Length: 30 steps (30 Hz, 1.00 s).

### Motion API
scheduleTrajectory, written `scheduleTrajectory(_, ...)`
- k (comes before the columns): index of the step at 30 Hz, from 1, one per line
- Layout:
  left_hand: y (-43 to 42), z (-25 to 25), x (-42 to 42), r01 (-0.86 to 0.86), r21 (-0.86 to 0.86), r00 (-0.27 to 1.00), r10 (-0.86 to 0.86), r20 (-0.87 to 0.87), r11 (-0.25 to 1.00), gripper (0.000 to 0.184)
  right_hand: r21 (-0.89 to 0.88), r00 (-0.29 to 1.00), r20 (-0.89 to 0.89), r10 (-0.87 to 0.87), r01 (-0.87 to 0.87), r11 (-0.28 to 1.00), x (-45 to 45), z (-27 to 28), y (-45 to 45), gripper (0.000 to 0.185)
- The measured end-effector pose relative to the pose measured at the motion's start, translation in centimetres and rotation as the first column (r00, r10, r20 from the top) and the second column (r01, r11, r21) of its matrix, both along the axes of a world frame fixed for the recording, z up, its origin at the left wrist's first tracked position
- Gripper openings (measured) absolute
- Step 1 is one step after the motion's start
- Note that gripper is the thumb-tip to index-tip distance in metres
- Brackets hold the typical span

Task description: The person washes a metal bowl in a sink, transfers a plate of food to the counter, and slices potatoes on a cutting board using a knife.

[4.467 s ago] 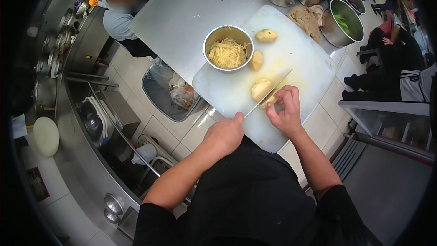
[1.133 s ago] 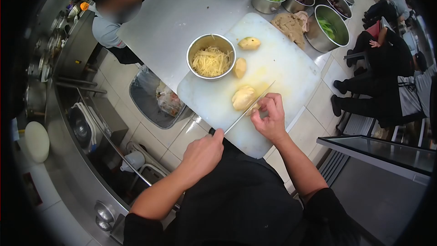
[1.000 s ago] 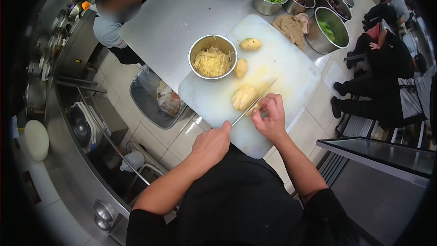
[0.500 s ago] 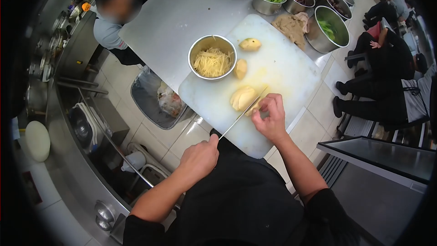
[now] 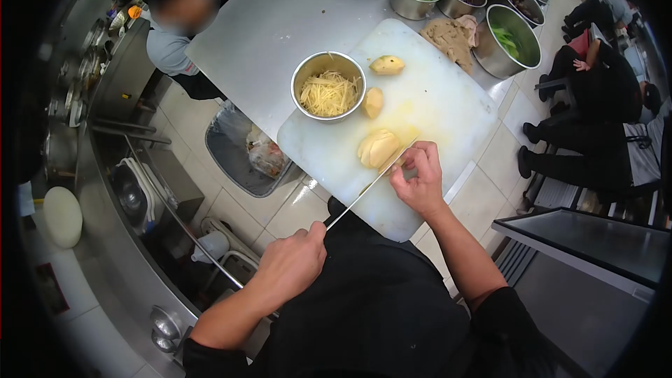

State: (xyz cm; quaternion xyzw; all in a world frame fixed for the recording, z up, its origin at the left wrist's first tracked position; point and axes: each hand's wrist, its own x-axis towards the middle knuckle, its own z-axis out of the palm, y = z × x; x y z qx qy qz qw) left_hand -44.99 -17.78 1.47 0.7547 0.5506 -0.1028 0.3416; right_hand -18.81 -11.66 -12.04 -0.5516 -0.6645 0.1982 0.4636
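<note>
My left hand point(image 5: 292, 260) is closed round the handle end of a knife point(image 5: 360, 196), whose long thin blade slants up across the white cutting board point(image 5: 455, 115). Against the blade lies a peeled potato point(image 5: 378, 148), cut into slices that lean together. My right hand point(image 5: 420, 178) has its fingers curled on the potato's end, right beside the blade; the fingertips partly cover that piece. Two more peeled potato pieces, one upper point(image 5: 387, 65) and one lower point(image 5: 373, 102), rest farther up the board. Left of them a steel bowl point(image 5: 308, 110) holds potato shreds point(image 5: 329, 93).
Steel pots point(image 5: 413, 7) of cut vegetables crowd the table's far right, with a crumpled cloth point(image 5: 448, 40) near the board. A grey bin point(image 5: 238, 180) stands below the table's left edge. One person point(image 5: 168, 49) is at the far left, others point(image 5: 595, 77) at right.
My left hand has drawn back down and left with the knife, so the blade's tip sits nearer my right fingers. My right hand stays at the potato.
</note>
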Motion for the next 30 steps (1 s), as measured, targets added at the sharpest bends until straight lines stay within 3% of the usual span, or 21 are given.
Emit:
scheduleTrajectory(13,3.9,-5.4,4.2,-0.015,-0.051,0.999,0.017,0.036,0.999,0.017,0.005,1.0,0.015,0.002,-0.002,1.0,0.2,0.1,0.2,0.026)
scheduleTrajectory(19,2.7,-3.4,2.8,-0.029,0.014,0.992,0.027,0.122,0.999,0.018,0.012,1.0,-0.003,-0.008,0.008,1.0,0.1,0.1,0.1,0.027)
scheduleTrajectory(30,-0.1,-0.2,0.3,-0.029,0.02,0.999,0.029,0.018,0.999,0.016,-0.011,1.0,-0.012,-0.006,0.006,1.0,0.1,0.1,0.0,0.029)
